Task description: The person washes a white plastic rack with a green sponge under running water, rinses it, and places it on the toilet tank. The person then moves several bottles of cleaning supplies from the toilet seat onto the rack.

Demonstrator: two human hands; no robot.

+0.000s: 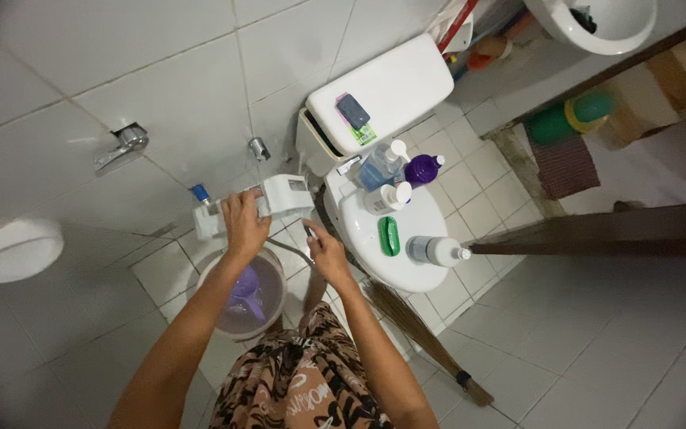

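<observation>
My left hand (245, 222) grips a white plastic box-like fixture (283, 195) mounted on the tiled wall. My right hand (327, 250) is closed around the end of a thin hose or sprayer (291, 249) beside the toilet. Below both hands stands a bucket (271, 314) with a purple scoop (245, 290) inside. The closed white toilet lid (375, 262) carries several bottles (395, 171), a green brush (389, 236) and a clear bottle lying on its side (436, 251).
A dark phone (353, 110) rests on the toilet tank (406, 79). A wall tap (123, 148) is at left, a white basin (9, 254) at far left. A broom (422, 334) lies on the floor tiles. A wooden door edge (597, 234) is at right.
</observation>
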